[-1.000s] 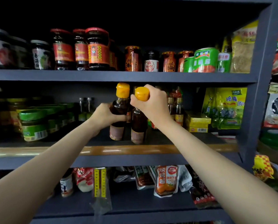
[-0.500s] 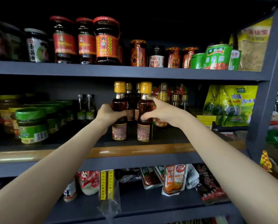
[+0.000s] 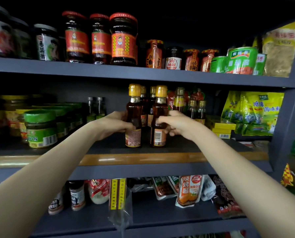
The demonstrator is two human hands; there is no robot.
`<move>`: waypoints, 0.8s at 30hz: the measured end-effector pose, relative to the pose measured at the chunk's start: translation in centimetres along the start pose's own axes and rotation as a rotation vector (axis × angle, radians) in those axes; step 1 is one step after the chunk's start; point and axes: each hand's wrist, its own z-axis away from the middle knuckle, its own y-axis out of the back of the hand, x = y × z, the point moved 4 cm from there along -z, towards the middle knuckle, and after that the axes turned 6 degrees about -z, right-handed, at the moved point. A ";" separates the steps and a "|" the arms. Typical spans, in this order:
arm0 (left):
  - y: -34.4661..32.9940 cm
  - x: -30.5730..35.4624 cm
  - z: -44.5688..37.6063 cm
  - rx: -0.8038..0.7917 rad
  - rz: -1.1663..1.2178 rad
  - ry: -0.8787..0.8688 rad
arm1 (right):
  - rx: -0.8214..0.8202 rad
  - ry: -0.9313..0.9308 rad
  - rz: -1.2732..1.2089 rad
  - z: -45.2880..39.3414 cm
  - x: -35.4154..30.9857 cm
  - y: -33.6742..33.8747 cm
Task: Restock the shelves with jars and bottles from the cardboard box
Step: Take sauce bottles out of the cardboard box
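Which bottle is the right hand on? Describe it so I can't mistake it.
Middle shelf, centre front: two upright yellow-capped bottles. The right hand holds the right-hand bottle, with its barcode label facing out; its twin is in the left hand.

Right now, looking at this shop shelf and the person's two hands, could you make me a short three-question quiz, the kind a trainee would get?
1. True or false: both yellow-capped bottles stand upright on the middle shelf.
2. Which hand is on which bottle? A) each hand on its own bottle B) both hands on one bottle C) neither hand touches a bottle
3. Fill in: the jars left of the bottles, on the same shelf, have ____ lids.

Key
1. True: the left bottle and the right bottle both stand on their bases.
2. A: the left hand wraps the left bottle, the right hand is at the right one.
3. Green, as on the front jar.
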 end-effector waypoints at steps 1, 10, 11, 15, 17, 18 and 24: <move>0.0 0.1 0.0 0.004 -0.010 -0.006 | -0.024 -0.007 -0.028 0.2 -0.1 0.1; -0.6 0.6 -0.9 0.350 -0.261 0.039 | 0.178 0.068 0.244 -1.4 0.9 -0.8; -0.7 0.4 -0.9 0.308 -0.216 0.055 | 0.134 0.060 0.230 -1.2 1.0 -0.8; -0.5 -0.2 0.2 -0.013 0.078 0.136 | -0.076 -0.012 -0.038 -0.4 1.2 -0.1; 0.1 -0.8 0.3 -0.053 0.096 0.145 | -0.092 0.001 -0.081 -0.2 1.2 0.4; 0.3 -1.0 0.2 -0.054 0.085 0.141 | -0.098 0.009 -0.084 -0.3 1.2 0.4; -0.3 -0.9 -1.9 0.057 0.009 0.134 | -0.040 0.036 -0.066 -1.4 1.1 -0.4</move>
